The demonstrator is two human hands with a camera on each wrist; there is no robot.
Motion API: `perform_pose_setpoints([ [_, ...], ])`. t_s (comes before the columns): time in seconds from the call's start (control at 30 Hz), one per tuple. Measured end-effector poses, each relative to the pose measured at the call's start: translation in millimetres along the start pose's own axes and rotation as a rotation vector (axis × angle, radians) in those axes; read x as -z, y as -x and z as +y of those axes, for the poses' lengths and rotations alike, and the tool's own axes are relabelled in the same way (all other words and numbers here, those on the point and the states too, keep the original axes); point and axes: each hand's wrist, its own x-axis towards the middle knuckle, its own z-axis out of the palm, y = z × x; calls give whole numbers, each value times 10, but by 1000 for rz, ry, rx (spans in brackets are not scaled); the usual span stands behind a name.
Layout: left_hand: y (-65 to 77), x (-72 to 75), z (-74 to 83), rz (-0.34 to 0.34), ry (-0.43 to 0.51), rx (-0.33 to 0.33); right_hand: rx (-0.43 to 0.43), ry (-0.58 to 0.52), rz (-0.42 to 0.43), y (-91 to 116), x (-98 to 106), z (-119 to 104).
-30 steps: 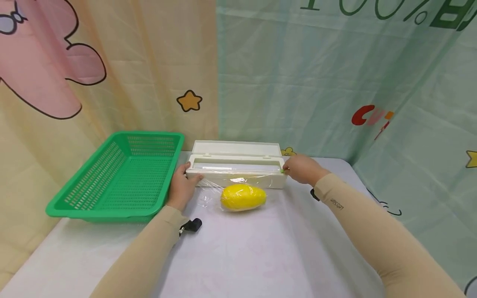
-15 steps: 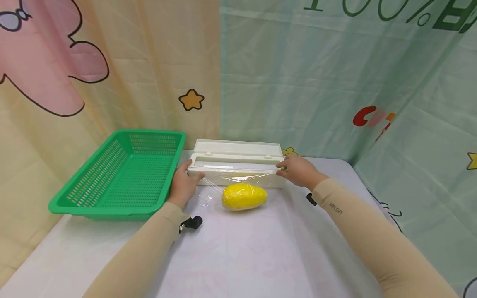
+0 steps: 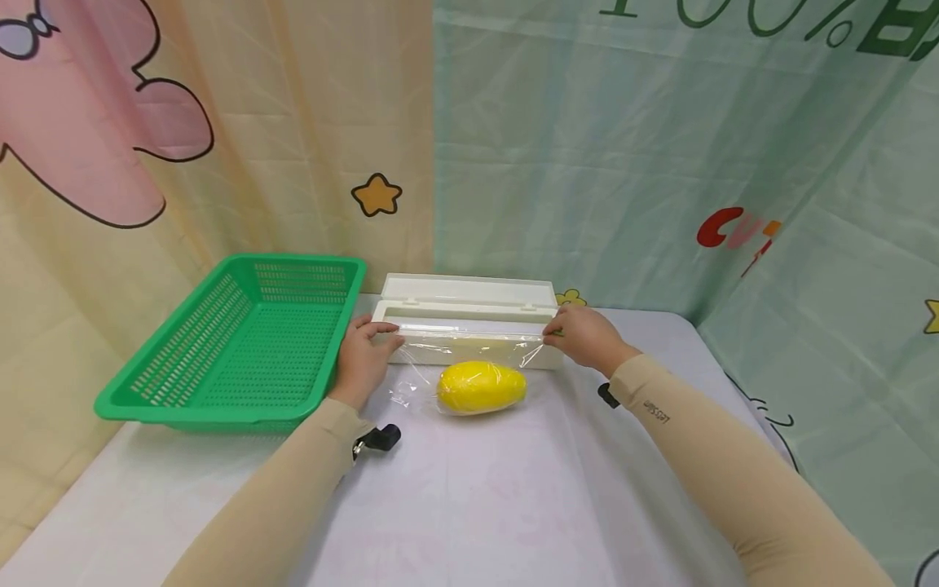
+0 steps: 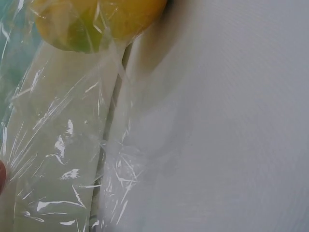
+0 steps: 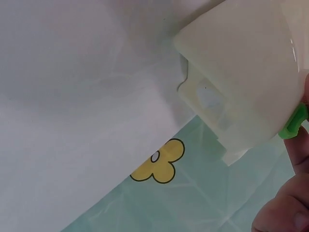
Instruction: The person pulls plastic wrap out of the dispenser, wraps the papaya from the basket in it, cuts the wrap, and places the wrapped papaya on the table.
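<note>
A white plastic wrap dispenser (image 3: 440, 352) stands at the table's back with its lid (image 3: 469, 289) raised. Clear plastic wrap (image 3: 499, 349) stretches from it down over a yellow oval fruit (image 3: 482, 388), which shows a greenish end in the left wrist view. My left hand (image 3: 361, 359) pinches the wrap at the dispenser's left end; creases gather at a fingertip (image 4: 2, 175) in the left wrist view. At the right end, my right hand (image 3: 587, 336) pinches the wrap's other side. A green slider (image 5: 294, 122) sits by the right fingers in the right wrist view.
A green perforated basket (image 3: 227, 424) stands left of the dispenser, close to my left hand. White cloth covers the table (image 3: 469, 497). Printed curtains (image 3: 557, 163) hang behind and on the right. Black wrist-worn devices (image 3: 381, 438) show below both hands.
My right hand has moved slightly left from the dispenser's right end onto the wrap. The left fingers have shifted from the dispenser's side to pinching the wrap at its front edge.
</note>
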Motion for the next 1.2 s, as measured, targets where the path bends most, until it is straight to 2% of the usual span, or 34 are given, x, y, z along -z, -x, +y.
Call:
perform_pose_setpoints([
  [0.23,-5,-8,-38,15,37,-10,-29,-56,7,-15,-17,1],
  [0.63,14,-12,-88,18,77,-27,-23,-124,62,33,-20,11],
  [0.93,89,23,-62,-16,66,-60,-22,-187,57,129,1,8],
  [1.2,152,73,-108,-50,61,-83,-15,-217,53,204,-10,6],
])
